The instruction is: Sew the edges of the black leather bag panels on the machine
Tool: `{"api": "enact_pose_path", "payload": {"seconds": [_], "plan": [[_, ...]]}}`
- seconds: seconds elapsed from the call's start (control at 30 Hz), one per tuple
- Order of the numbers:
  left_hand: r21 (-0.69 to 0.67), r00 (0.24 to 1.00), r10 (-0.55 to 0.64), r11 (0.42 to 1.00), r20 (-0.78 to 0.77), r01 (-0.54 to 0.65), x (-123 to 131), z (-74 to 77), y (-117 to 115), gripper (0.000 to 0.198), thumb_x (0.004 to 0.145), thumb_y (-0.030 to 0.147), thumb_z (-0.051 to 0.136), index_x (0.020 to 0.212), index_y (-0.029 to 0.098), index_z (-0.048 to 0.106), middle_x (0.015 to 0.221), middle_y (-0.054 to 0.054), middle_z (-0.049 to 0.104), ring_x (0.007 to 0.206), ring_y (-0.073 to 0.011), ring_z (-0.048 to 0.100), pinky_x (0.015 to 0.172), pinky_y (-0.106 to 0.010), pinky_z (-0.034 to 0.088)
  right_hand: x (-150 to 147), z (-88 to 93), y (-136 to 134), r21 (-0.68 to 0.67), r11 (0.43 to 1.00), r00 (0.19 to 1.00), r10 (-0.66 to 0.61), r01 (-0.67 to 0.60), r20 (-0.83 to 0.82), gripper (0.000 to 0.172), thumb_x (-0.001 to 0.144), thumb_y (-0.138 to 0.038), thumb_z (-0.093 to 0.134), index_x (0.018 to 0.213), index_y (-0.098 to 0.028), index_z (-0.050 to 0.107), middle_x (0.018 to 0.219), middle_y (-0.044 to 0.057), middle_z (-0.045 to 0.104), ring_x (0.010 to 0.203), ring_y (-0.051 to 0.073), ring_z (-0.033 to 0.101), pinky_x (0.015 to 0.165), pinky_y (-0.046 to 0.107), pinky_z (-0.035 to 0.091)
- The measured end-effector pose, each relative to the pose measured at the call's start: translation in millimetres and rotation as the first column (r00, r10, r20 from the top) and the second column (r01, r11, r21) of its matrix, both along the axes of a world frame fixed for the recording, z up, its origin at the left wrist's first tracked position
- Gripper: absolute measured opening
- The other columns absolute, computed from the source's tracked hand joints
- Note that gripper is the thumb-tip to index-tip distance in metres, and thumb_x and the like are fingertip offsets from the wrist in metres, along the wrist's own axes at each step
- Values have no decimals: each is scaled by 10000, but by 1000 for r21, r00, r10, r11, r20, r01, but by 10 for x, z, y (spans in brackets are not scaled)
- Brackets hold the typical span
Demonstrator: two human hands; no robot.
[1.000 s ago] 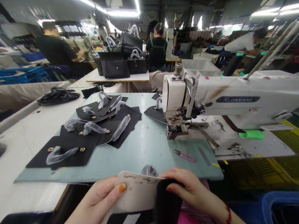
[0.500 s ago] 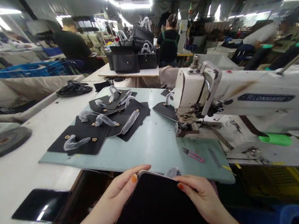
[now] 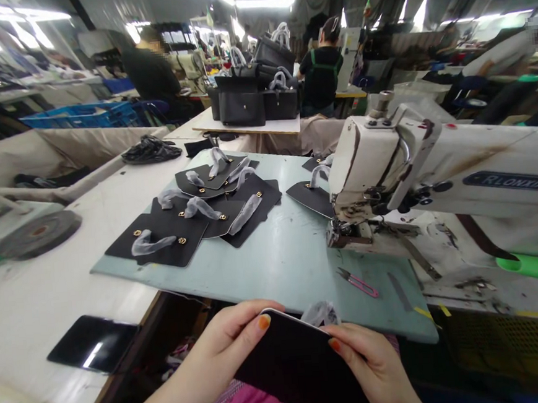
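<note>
Between my two hands a black bag panel (image 3: 305, 366) is held tilted at the front edge of the pale green work surface (image 3: 265, 270). My left hand (image 3: 242, 334) pinches its upper left corner, thumb on the black face. At the upper right edge my right hand (image 3: 364, 349) is closed on it the same way. Behind the panel's top edge shows a plastic-wrapped handle (image 3: 322, 314). Beyond lie several black flap pieces (image 3: 160, 244) with wrapped handles and gold-coloured fittings. Pink-handled thread snips (image 3: 358, 281) rest to the right.
A white sewing machine (image 3: 387, 167) stands at the right, with another black piece (image 3: 310, 197) beside its head. A dark phone-like slab (image 3: 94, 343) and a grey roll (image 3: 43, 233) lie on the left table. Finished black bags (image 3: 242, 101) and other people are farther back.
The camera view has turned left, so the scene sits farther right. Both hands keep their grip on the panel, which now shows pink and checked cloth below its left side.
</note>
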State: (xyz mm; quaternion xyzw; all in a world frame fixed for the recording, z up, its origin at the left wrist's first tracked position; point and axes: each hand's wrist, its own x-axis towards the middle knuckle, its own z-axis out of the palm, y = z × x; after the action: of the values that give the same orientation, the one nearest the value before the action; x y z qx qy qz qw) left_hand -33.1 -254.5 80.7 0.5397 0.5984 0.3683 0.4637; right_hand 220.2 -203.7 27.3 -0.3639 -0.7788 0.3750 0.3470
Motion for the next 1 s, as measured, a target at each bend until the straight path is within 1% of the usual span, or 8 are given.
{"api": "enact_pose_path", "payload": {"seconds": [0.17, 0.33, 0.5, 0.67, 0.77, 0.9, 1.0], "plan": [[4, 1000, -3, 1000, 12, 3, 25, 8, 10, 303, 927, 415, 516, 1008, 224, 737, 960, -19, 759, 908, -185, 692, 814, -214, 513, -4, -6, -1, 37, 998, 999, 51, -51, -13, 191, 966, -278, 539, 998, -247, 724, 887, 5, 755, 788, 139, 718, 713, 154, 543], [6, 1000, -11, 1000, 10, 11, 41, -2, 7, 319, 936, 424, 501, 1021, 214, 725, 950, -16, 751, 878, -165, 677, 786, -195, 497, -22, -19, -1, 150, 988, 997, 51, -42, -53, 172, 969, -272, 537, 1042, -267, 692, 878, -10, 751, 755, 123, 709, 680, 140, 532], [-6, 1000, -4, 1000, 27, 5, 53, -8, 12, 303, 938, 425, 504, 993, 220, 721, 923, -4, 742, 854, -150, 663, 771, -180, 480, -1, -56, -9, 227, 973, 997, 64, -52, -46, 206, 965, -223, 530, 1112, -273, 667, 919, 2, 747, 779, 132, 707, 704, 163, 542], [-24, 995, -4, 1000, 98, 6, 71, -7, 10, 281, 942, 406, 506, 989, 230, 721, 917, 1, 735, 843, -142, 655, 760, -178, 471, 68, -120, -38, 237, 969, 997, 77, -76, 3, 255, 944, -170, 544, 1154, -269, 651, 918, 8, 735, 785, 142, 701, 721, 186, 548], [-44, 991, 0, 999, 137, 7, 96, -5, 14, 298, 939, 413, 506, 963, 212, 725, 883, -13, 729, 827, -154, 651, 745, -195, 480, 86, -141, -56, 241, 968, 997, 75, -74, 7, 275, 934, -157, 554, 1168, -269, 646, 895, 8, 730, 780, 146, 700, 722, 190, 552], [-36, 993, 20, 999, 113, -16, 110, -20, 23, 320, 928, 430, 520, 926, 188, 729, 862, -32, 732, 808, -170, 651, 740, -217, 492, 87, -162, -70, 254, 966, 998, 56, -57, 12, 275, 931, -162, 561, 1170, -267, 649, 930, 18, 739, 797, 159, 705, 747, 207, 554], [15, 997, 22, 1000, 73, -23, 104, -41, 18, 298, 931, 409, 525, 925, 200, 738, 871, -26, 745, 810, -166, 667, 748, -213, 494, 71, -156, -70, 235, 971, 999, 45, -42, -6, 244, 933, -171, 566, 1139, -262, 659, 920, 11, 742, 787, 150, 703, 744, 198, 540]]}}
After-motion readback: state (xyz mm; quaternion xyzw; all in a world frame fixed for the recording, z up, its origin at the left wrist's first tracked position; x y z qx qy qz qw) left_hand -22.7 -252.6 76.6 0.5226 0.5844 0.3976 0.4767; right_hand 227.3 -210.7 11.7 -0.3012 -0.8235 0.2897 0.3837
